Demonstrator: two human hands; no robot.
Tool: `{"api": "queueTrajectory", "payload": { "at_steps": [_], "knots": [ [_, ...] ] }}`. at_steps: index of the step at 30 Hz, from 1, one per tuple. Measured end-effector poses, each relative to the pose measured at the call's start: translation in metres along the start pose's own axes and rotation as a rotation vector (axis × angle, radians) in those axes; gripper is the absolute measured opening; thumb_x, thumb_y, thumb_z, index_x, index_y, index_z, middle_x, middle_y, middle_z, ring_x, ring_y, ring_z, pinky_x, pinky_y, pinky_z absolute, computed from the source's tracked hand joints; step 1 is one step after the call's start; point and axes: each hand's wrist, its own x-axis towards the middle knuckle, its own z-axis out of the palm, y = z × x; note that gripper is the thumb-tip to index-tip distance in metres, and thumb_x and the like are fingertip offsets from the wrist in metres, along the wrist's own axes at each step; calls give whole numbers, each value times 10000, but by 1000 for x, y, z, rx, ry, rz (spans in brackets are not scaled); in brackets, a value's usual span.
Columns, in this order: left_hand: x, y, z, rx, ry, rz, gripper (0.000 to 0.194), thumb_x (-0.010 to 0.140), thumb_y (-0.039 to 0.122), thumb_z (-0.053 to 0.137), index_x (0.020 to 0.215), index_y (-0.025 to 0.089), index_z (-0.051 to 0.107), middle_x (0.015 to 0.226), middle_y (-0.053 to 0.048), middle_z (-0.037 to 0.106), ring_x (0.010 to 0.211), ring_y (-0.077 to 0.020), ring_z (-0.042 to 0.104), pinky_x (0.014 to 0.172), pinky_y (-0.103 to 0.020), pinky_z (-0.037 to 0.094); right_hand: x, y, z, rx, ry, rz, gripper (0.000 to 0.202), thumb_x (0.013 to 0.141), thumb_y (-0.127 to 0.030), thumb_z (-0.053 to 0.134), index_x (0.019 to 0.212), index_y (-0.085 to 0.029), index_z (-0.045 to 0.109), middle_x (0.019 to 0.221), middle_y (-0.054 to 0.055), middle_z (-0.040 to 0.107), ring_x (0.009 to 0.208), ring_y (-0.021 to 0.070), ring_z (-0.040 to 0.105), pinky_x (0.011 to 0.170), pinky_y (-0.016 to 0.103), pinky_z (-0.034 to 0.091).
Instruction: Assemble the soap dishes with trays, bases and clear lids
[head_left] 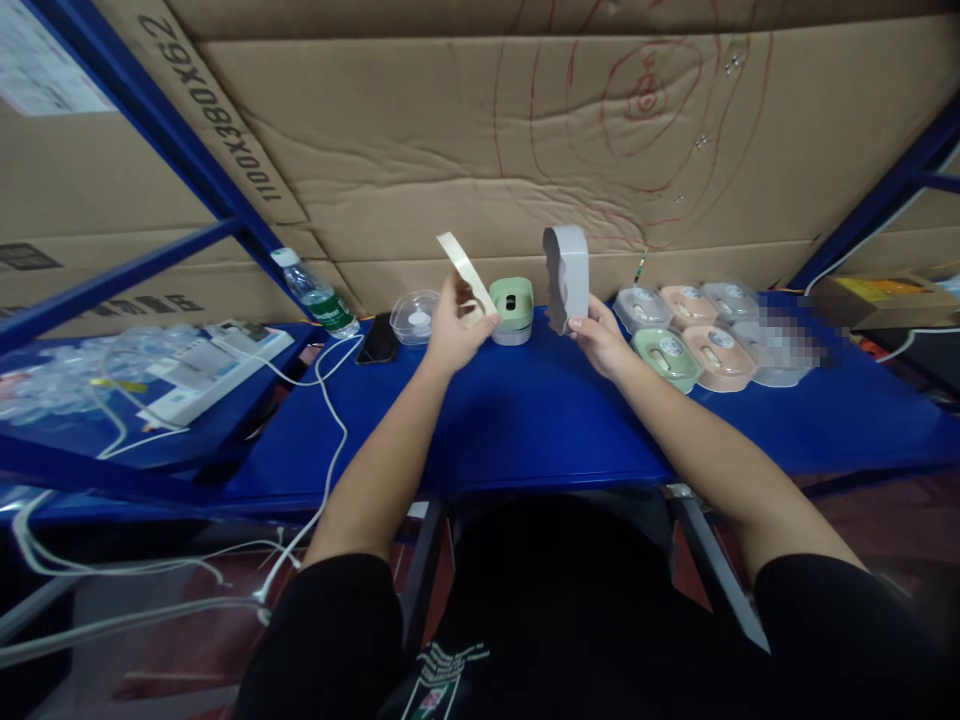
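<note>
My left hand (459, 325) is closed on a cream curved piece (466, 270), tilted above the blue table. To its right, my right hand (598, 335) grips the lower end of a grey curved piece (574, 272), held upright with a wavy inner edge. Between the two hands, a green-topped container (512, 305) with a black spot on top stands on the table. A clear round container (415, 317) sits just left of my left hand. Several lidded containers in green, peach and grey, among them a green one (666, 360), lie in two rows right of my right hand.
A water bottle (322, 298) and a black phone (378, 340) are on the left of the blue table (525, 430). White cables (334, 440) hang over its front left edge. Cardboard (420, 130) stands behind, with blue frame bars at both sides. Clear plastic pieces (67, 375) pile up far left.
</note>
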Motion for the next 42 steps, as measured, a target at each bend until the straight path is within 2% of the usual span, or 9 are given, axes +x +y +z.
{"api": "queueTrajectory", "payload": {
  "at_steps": [2, 4, 8, 12, 17, 26, 33, 37, 42],
  "knots": [
    [4, 2, -18, 254, 166, -92, 1056, 815, 604, 906, 1701, 238, 464, 1695, -209, 550, 1572, -438, 550, 1293, -583, 478, 0, 2, -2, 86, 24, 48, 1026, 776, -954, 696, 1582, -332, 569, 1327, 104, 797, 1221, 372, 770, 992, 565, 665],
    [5, 4, -29, 471, 226, -178, 1024, 792, 499, 915, 1681, 204, 502, 1740, -229, 508, 1615, -485, 478, 1343, -646, 384, 0, 2, -1, 127, 17, 68, 988, 782, -913, 730, 1564, -328, 581, 1349, 104, 793, 1212, 356, 772, 991, 551, 667],
    [2, 10, -29, 725, 159, -281, 797, 802, 451, 890, 1516, 169, 674, 1774, -271, 455, 1527, -574, 521, 1266, -754, 354, -3, 0, 5, 202, 8, 80, 952, 753, -808, 842, 1525, -303, 606, 1459, 116, 763, 1267, 345, 757, 1056, 543, 651],
    [-2, 13, -21, 844, 95, -306, 549, 897, 501, 792, 1349, 191, 779, 1728, -226, 540, 1465, -545, 561, 1189, -702, 377, -4, -3, 8, 308, 35, 122, 899, 694, -724, 939, 1432, -287, 668, 1406, 104, 790, 1246, 333, 758, 1052, 512, 645],
    [-4, 8, -17, 943, 71, -310, 522, 972, 634, 683, 1307, 256, 814, 1605, -135, 685, 1389, -468, 592, 1136, -624, 384, -3, -7, 9, 380, 64, 144, 795, 696, -662, 969, 1350, -285, 718, 1322, 81, 809, 1176, 296, 764, 980, 444, 648],
    [-5, 1, -15, 1020, -70, -256, 655, 937, 785, 703, 1230, 218, 851, 1414, -202, 764, 1306, -507, 595, 1077, -623, 385, -4, -4, 6, 360, 54, 147, 795, 729, -639, 960, 1405, -301, 712, 1298, 70, 797, 1070, 249, 765, 891, 393, 644],
    [-6, 2, -19, 1024, -162, -247, 620, 934, 695, 770, 1312, 207, 831, 1490, -208, 722, 1360, -525, 569, 1110, -640, 376, -4, -8, 6, 370, 71, 157, 816, 697, -643, 983, 1382, -279, 732, 1249, 67, 810, 1005, 233, 766, 862, 377, 646],
    [-6, 5, -19, 1028, -191, -241, 577, 1002, 653, 711, 1354, 209, 819, 1612, -202, 654, 1435, -525, 525, 1127, -644, 380, -4, -8, 6, 346, 68, 161, 851, 697, -669, 973, 1416, -286, 726, 1238, 67, 814, 1013, 244, 767, 858, 388, 649],
    [-7, 4, -19, 1037, -234, -247, 587, 1076, 652, 597, 1425, 220, 787, 1647, -201, 630, 1473, -502, 510, 1143, -633, 378, -4, -7, 6, 344, 73, 165, 843, 699, -679, 971, 1406, -290, 730, 1229, 59, 817, 1001, 237, 767, 857, 387, 651]
  ]
}}
